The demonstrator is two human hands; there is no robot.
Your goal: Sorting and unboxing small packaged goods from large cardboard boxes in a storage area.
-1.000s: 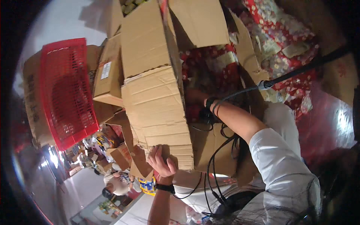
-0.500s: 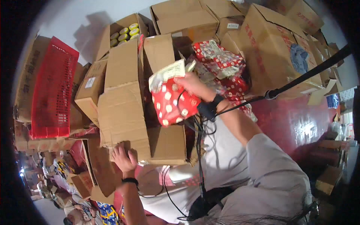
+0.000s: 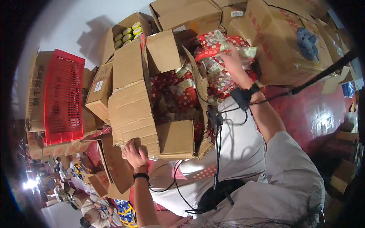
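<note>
An open cardboard box (image 3: 133, 110) stands in front of me, filled with red patterned packets (image 3: 175, 95). My left hand (image 3: 135, 154) grips the near corner of its long side flap. My right hand (image 3: 232, 60), with a black band on the wrist, reaches up and to the right. It holds a red patterned packet (image 3: 224, 43) over a heap of the same packets (image 3: 216, 76) lying beside the box. Black cables hang from my right wrist down across my white shirt.
Several closed and open cardboard boxes are stacked around, a large one (image 3: 289, 41) at the right and one with yellow-lidded cans (image 3: 127, 32) at the back. A red plastic crate (image 3: 62, 97) stands on end at the left. A person (image 3: 91, 212) is at the lower left.
My right hand lifted a red packet out of the box and carried it up and right onto the heap. My left hand stays on the flap; the view has shifted.
</note>
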